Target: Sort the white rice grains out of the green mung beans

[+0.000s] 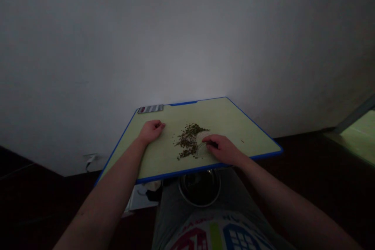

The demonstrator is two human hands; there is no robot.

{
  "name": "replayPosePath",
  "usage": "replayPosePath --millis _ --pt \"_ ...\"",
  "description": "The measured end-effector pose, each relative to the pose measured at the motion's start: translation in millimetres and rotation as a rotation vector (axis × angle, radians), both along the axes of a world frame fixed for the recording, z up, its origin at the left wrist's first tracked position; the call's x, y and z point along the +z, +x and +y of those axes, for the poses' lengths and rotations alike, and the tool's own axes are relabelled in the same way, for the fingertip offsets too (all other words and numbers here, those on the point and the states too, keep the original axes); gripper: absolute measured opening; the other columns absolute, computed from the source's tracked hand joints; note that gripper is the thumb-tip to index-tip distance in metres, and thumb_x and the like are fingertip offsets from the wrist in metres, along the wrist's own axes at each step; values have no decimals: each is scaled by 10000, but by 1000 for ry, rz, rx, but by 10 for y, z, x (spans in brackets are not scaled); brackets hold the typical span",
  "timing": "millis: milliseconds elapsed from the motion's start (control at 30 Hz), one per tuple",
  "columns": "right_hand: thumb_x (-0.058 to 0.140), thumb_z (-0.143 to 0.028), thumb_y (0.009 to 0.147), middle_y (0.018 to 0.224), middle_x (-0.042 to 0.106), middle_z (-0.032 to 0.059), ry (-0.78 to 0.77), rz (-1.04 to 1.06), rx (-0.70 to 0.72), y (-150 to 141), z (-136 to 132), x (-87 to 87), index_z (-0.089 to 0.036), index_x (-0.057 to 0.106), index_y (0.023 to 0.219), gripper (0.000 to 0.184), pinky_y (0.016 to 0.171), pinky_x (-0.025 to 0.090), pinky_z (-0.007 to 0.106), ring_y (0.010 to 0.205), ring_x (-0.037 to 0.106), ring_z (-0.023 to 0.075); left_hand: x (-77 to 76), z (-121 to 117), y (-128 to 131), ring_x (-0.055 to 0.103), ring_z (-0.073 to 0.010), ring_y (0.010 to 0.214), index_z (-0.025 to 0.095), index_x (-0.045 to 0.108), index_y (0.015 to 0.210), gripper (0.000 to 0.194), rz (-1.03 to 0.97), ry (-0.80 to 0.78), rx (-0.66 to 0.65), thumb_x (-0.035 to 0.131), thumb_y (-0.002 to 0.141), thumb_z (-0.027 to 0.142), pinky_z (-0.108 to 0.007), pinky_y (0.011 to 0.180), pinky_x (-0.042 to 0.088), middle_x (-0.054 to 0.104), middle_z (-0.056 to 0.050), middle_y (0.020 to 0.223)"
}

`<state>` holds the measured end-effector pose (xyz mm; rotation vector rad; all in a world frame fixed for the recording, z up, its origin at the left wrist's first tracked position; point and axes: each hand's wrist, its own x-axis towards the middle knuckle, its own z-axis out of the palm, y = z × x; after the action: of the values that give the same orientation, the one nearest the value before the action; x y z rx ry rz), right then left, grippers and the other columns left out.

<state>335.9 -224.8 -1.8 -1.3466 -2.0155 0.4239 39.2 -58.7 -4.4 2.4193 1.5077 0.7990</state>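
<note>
A spread of small dark green-brown grains or beans (190,136) lies on a pale yellow-green board (170,164) with a blue rim. Against its right side is a whitish round patch (202,136), whose kind I cannot make out. My right hand (221,147) is over this patch, its fingers curled and pressed together at the pile's edge; what they hold, if anything, is hidden. To the left of the pile, my left hand (151,130) rests on the board, loosely closed, with nothing visible in it.
A phone-like flat object (150,109) lies at the board's far left corner. On my lap, under the board's near edge, sits a round metal bowl (200,204). A plain wall (187,47) stands right behind the board. A white plug (91,159) is low at left.
</note>
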Motion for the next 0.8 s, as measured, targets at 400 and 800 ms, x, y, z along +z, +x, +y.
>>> replayPosePath --millis 400,800 --pt "510 -130 765 955 696 79 0 47 7 56 -80 6 -158 673 1000 287 786 472 317 868 633 194 13 -32 -15 418 -118 531 173 503 580 362 -49 -1 32 461 787 467 -253 534 290 478 11 530" --pt "513 -124 743 895 700 63 -22 46 42 160 -109 -12 -160 680 962 278 752 470 304 820 635 187 -7 46 -60 424 -127 555 172 535 607 344 -230 -44 232 458 753 474 -254 535 291 453 14 533"
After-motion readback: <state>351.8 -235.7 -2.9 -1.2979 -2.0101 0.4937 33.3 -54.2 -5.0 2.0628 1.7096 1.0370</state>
